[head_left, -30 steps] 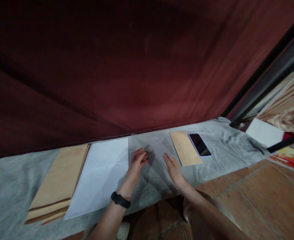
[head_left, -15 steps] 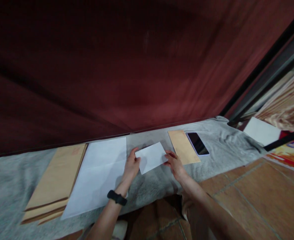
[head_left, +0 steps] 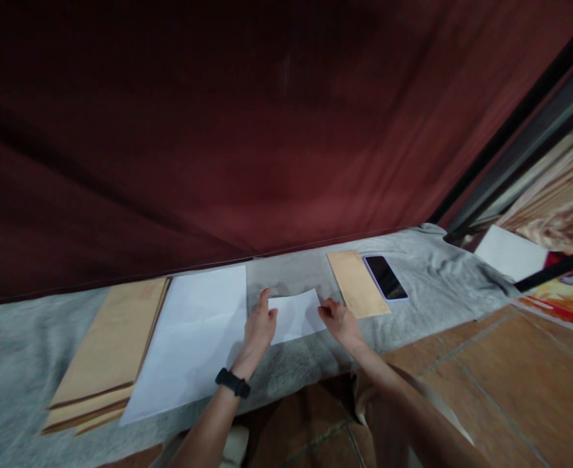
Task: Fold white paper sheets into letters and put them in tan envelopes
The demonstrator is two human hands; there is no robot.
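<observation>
Two hands (head_left: 261,325) (head_left: 337,320) hold folded paper (head_left: 293,315), long axis approx. left-right.

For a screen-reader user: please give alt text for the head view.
Two bare hands, left hand and right hand, press a small folded white paper onto a grey cloth surface; a large white sheet lies left, a tan envelope right.

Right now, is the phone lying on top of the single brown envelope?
No, the phone lies on the grey cloth just to the right of the single brown envelope, beside it rather than on it.
</observation>
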